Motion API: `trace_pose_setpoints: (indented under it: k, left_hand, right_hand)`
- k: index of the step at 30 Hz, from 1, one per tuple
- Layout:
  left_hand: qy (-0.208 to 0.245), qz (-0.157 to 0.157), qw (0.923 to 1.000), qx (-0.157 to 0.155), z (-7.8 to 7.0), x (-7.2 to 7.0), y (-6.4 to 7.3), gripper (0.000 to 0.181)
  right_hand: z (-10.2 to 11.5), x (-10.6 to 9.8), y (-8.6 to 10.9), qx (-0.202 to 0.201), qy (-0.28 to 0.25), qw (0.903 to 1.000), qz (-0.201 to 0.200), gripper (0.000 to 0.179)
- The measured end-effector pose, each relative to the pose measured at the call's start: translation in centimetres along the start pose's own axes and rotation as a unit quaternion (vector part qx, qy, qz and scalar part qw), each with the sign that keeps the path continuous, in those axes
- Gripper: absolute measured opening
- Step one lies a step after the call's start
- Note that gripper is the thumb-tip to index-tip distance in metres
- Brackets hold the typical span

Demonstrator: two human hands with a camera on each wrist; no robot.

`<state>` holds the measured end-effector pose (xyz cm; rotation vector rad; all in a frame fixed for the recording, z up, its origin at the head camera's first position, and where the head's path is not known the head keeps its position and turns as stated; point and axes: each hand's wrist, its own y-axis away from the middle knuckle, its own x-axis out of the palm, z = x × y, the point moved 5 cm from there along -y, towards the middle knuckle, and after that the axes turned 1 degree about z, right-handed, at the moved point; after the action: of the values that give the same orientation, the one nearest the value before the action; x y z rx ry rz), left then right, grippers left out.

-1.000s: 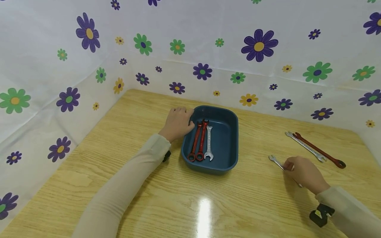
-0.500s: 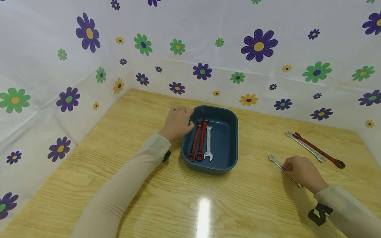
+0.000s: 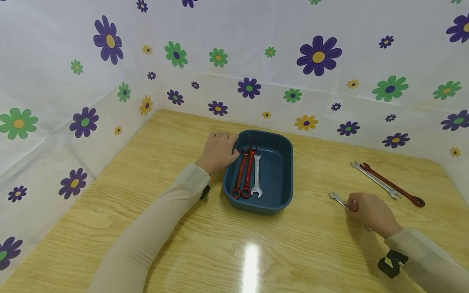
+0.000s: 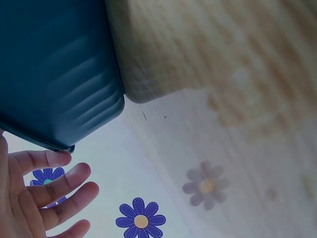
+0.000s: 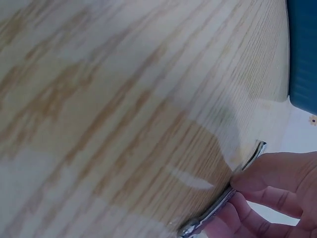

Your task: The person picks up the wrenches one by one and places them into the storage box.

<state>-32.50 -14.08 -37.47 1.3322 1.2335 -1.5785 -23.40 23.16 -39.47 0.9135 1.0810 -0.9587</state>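
Head view, twelve o'clock = far side; desk (image 3: 205,248) nearest, wood-grained; right hand (image 3: 373,213) at four o'clock from the blue tray (image 3: 274,175), fingers clamped on a silver wrench (image 3: 341,202), one end toward ten o'clock; tray upright, two red wrenches (image 3: 250,173) and a second silver wrench (image 3: 257,175) inside, the silver at their three o'clock; another silver wrench (image 3: 375,180) and a dark red wrench (image 3: 391,184) side by side, three o'clock from tray; left hand (image 3: 217,152) at tray's ten o'clock, fingers apart, touching its rim (image 4: 34,141); flower-print cloth (image 3: 205,44) beyond.
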Motion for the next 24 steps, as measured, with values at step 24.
trace_pose_setpoints:
  k: [24]
  left_hand:
    - [0.005,-0.004,1.0000,0.002,-0.17,-0.13,0.03,0.043]
  right_hand:
    - [0.28,0.05,0.38,-0.016,0.004,0.9994,-0.030,0.012]
